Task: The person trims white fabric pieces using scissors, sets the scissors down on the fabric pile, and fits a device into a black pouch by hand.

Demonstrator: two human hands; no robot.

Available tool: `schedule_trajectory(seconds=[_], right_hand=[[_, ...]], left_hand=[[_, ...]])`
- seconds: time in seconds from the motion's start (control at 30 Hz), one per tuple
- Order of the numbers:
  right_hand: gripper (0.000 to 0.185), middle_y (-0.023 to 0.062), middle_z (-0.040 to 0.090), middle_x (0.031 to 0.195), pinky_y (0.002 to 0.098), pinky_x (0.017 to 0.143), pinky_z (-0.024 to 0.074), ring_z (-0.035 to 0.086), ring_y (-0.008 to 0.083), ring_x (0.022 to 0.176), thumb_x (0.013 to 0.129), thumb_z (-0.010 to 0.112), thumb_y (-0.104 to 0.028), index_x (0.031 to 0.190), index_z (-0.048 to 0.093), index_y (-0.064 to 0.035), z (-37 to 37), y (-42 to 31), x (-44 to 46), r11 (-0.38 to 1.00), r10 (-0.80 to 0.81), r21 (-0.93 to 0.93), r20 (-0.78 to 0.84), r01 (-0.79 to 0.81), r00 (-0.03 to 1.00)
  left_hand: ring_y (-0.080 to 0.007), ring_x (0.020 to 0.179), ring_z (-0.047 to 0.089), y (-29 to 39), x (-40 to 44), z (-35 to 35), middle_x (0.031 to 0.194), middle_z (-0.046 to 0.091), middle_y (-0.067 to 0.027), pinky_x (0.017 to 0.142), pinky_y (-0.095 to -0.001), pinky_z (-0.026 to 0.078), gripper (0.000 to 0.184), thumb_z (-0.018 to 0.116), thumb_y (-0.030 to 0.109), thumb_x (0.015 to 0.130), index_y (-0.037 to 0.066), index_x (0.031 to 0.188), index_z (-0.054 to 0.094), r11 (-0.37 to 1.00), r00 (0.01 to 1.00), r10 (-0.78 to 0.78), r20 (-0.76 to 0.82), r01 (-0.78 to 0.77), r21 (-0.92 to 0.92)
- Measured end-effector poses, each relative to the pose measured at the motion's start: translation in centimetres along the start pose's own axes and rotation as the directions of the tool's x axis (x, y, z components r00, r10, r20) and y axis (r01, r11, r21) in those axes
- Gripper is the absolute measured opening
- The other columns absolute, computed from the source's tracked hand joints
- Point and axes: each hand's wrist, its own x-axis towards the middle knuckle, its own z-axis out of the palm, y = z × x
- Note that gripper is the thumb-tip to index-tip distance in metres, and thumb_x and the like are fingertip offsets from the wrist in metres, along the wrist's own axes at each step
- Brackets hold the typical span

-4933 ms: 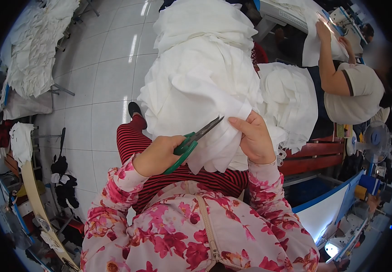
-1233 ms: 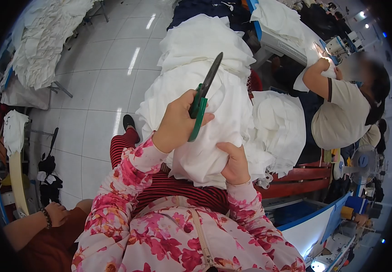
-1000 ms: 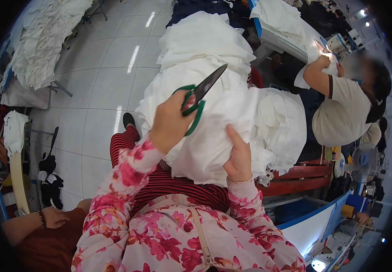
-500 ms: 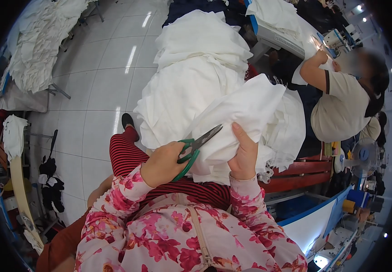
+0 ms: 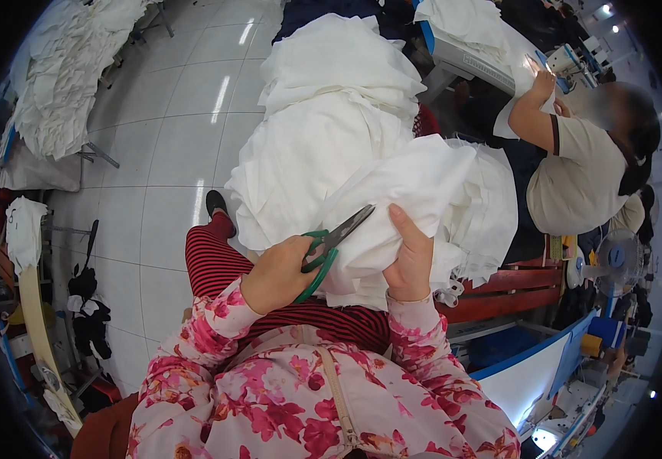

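Note:
My left hand [image 5: 276, 275] is closed around the green handles of a pair of scissors [image 5: 336, 243]. Their dark blades point up and to the right and lie over a piece of white fabric [image 5: 400, 183], close to my right thumb. My right hand [image 5: 410, 256] grips that fabric, thumb on top and the other fingers mostly hidden. The piece spreads over a large heap of white cloth [image 5: 308, 153] in front of my lap. Frayed edges show on the cloth pieces [image 5: 488, 206] at the right of the heap.
A co-worker [image 5: 583, 168] sits at a sewing machine [image 5: 568, 65] on the right. A red bench [image 5: 507, 294] and a blue-edged table [image 5: 538, 367] stand at my right. More white cloth [image 5: 71, 76] is piled at the far left. A fan [image 5: 618, 256] stands behind the bench.
The upper right part of the fabric has sunk slightly. Both my hands have barely moved. The co-worker's arm has shifted up a little, and a bare limb at my left has mostly gone from view.

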Motion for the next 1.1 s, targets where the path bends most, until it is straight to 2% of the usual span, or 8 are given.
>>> schedule_trajectory(seconds=[0.03,0.13,0.23,0.33,0.43,0.53,0.73,1.1], right_hand=[[0.041,0.0137,0.058,0.116,0.0375,0.091,0.0496,0.060,0.0250,0.105,0.086,0.059,0.001,0.125,0.047,0.0011,0.1,0.0,-0.1,1.000,0.001,-0.001,-0.003,-0.001,1.000],[0.043,0.0134,0.058,0.117,0.0371,0.091,0.0496,0.059,0.0248,0.105,0.085,0.059,0.002,0.126,0.047,0.0004,0.4,0.0,-0.2,1.000,0.003,-0.005,0.003,-0.003,1.000],[0.044,0.0130,0.058,0.117,0.0367,0.091,0.0496,0.059,0.0245,0.105,0.085,0.060,0.003,0.126,0.046,-0.0002,0.6,-0.2,-0.3,1.000,0.016,0.002,0.003,-0.016,1.000],[0.045,0.0128,0.058,0.117,0.0363,0.091,0.0495,0.059,0.0245,0.105,0.084,0.060,0.004,0.127,0.046,-0.0004,0.4,-0.1,-0.3,1.000,0.023,-0.010,0.020,-0.023,1.000],[0.046,0.0132,0.058,0.117,0.0361,0.091,0.0493,0.059,0.0248,0.105,0.083,0.060,0.005,0.127,0.047,-0.0001,0.5,-0.4,-0.4,0.997,0.063,-0.049,0.057,-0.060,0.996],[0.048,0.0135,0.059,0.117,0.0363,0.092,0.0490,0.059,0.0251,0.106,0.081,0.061,0.007,0.127,0.047,0.0002,0.2,-0.9,-0.4,0.989,0.139,-0.065,0.106,-0.133,0.985],[0.050,0.0136,0.058,0.118,0.0370,0.093,0.0489,0.059,0.0258,0.107,0.080,0.061,0.009,0.127,0.046,0.0007,0.1,-1.5,-0.4,0.982,0.182,-0.068,0.147,-0.174,0.972],[0.053,0.0137,0.056,0.121,0.0379,0.095,0.0471,0.057,0.0267,0.110,0.080,0.058,0.008,0.130,0.043,-0.0001,-0.3,-1.2,-0.5,0.988,0.141,-0.087,0.194,-0.126,0.971]], left_hand=[[-0.0342,0.074,0.062,0.0,0.0,0.0,0.088,0.061,-0.0202,0.067,-0.0392,0.048,0.032,0.064,0.019,0.082,-0.004,0.103,0.057,1.000,1.000,-0.006,0.006,0.006,-0.003],[-0.0213,0.066,0.057,-0.2,0.1,0.2,0.082,0.061,-0.0158,0.063,-0.0314,0.047,0.033,0.063,0.013,0.083,-0.003,0.112,0.058,0.999,0.999,0.035,-0.020,-0.035,0.003],[-0.0209,0.066,0.057,-0.3,0.0,0.3,0.082,0.061,-0.0154,0.063,-0.0310,0.047,0.032,0.063,0.013,0.083,-0.003,0.110,0.058,0.998,0.996,0.070,-0.050,-0.070,0.005],[-0.0326,0.075,0.063,-0.2,0.1,-0.1,0.089,0.061,-0.0198,0.068,-0.0375,0.049,0.033,0.065,0.018,0.081,-0.004,0.105,0.057,1.000,1.000,0.019,0.001,-0.019,0.001],[-0.0171,0.064,0.054,-0.6,0.3,-0.1,0.077,0.058,-0.0127,0.061,-0.0295,0.045,0.030,0.064,0.011,0.081,-0.004,0.106,0.058,0.996,0.997,0.081,0.007,-0.081,-0.023],[-0.0133,0.062,0.051,-0.5,0.3,-0.9,0.072,0.057,-0.0095,0.059,-0.0283,0.044,0.028,0.065,0.006,0.077,-0.004,0.102,0.059,0.992,0.993,0.071,0.094,-0.060,-0.115],[-0.0099,0.062,0.051,0.0,0.4,-1.7,0.068,0.057,-0.0076,0.058,-0.0272,0.044,0.022,0.066,0.000,0.072,-0.004,0.092,0.058,0.995,0.981,0.075,0.177,-0.061,-0.083],[-0.0073,0.058,0.046,-0.4,0.6,-1.5,0.065,0.053,-0.0025,0.053,-0.0244,0.040,0.023,0.062,-0.001,0.072,-0.003,0.094,0.058,0.991,0.982,0.098,0.161,-0.080,-0.111]])
